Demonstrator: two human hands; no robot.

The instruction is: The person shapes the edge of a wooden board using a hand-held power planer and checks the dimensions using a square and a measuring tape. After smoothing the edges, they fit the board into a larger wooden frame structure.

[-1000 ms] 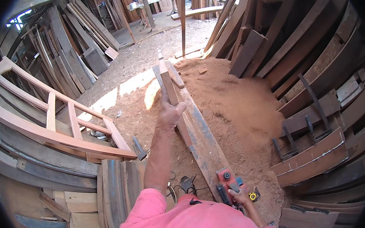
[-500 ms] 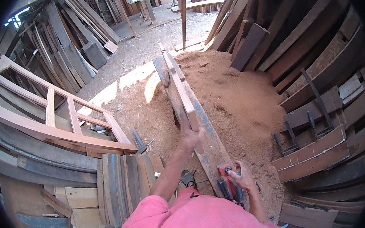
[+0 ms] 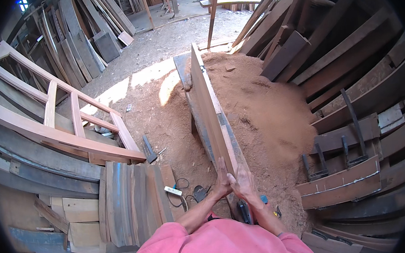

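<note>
A long wooden board (image 3: pixel 210 108) stands on its edge along a narrow, worn bench (image 3: pixel 182 70). Both hands are at the board's near end. My left hand (image 3: pixel 222 183) holds the left face, its fingers pointing up along the wood. My right hand (image 3: pixel 243 184) grips the near end from the right, thumb against the top edge. Close to my right forearm lies a power tool (image 3: pixel 242 212), mostly hidden by the arm; only dark and teal parts show.
Sawdust (image 3: pixel 272 111) is heaped right of the bench. A pinkish wooden frame (image 3: pixel 75 117) leans at the left above stacked planks (image 3: pixel 132 203). A white power strip (image 3: pixel 173 191) with cords lies near my left arm. Clamps (image 3: pixel 347 151) and dark boards line the right side.
My right hand has left the red power tool and moved up to the board. My left hand has come back to the near end. The board now stands on edge, closer to me.
</note>
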